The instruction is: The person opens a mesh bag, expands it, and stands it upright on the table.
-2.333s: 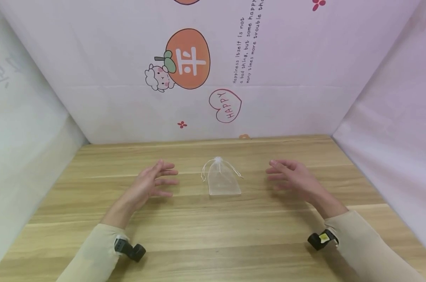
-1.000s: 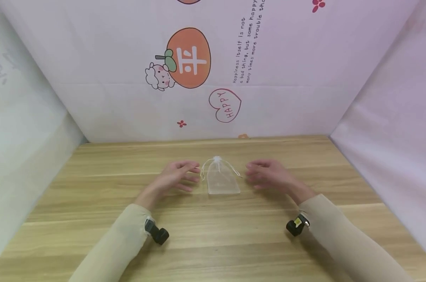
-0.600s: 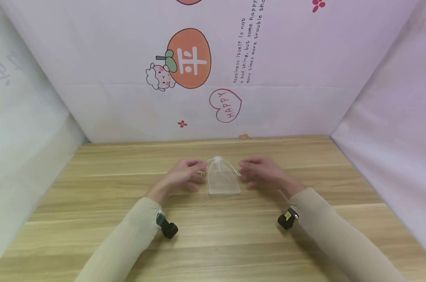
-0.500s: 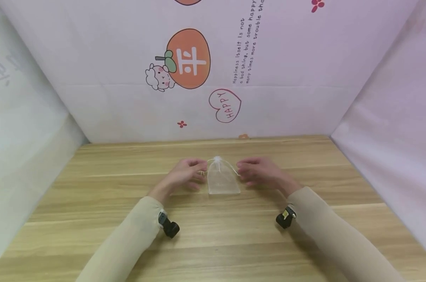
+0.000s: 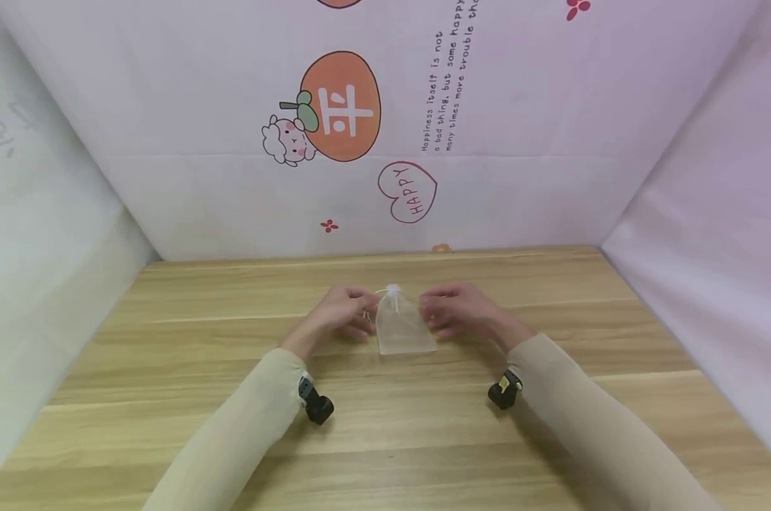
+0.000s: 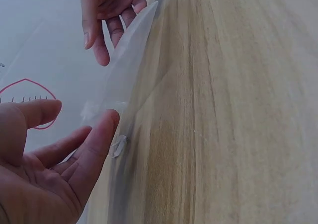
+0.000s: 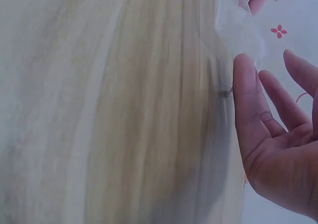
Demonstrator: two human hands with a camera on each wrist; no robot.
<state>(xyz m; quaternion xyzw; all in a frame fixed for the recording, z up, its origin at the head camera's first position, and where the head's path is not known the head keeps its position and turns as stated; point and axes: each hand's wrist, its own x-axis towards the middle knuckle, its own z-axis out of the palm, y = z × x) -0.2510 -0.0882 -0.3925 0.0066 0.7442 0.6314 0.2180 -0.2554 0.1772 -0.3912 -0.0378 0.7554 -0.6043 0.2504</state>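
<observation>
A small white sheer drawstring pouch (image 5: 403,328) lies flat-looking near the middle of the wooden table, its gathered neck toward the back wall. My left hand (image 5: 343,312) is at its left side, fingertips right at the pouch edge and over the left cord. On the opposite side, my right hand (image 5: 455,311) has its fingertips overlapping the pouch's right edge. In the left wrist view the left thumb and fingers (image 6: 102,134) stand apart, with the sheer cloth (image 6: 131,60) beyond them. The right fingers (image 7: 246,80) are likewise spread beside the cloth in the right wrist view.
The wooden table (image 5: 385,440) runs back to a white printed wall cloth (image 5: 513,199). White cloth sides rise at the left (image 5: 47,234) and right (image 5: 704,213). A black wrist camera sits on the left sleeve (image 5: 318,408) and another on the right (image 5: 503,395).
Both hands have moved inward from either side to the pouch's edges, the right one closing the last bit leftward. The pouch stays in about the same place.
</observation>
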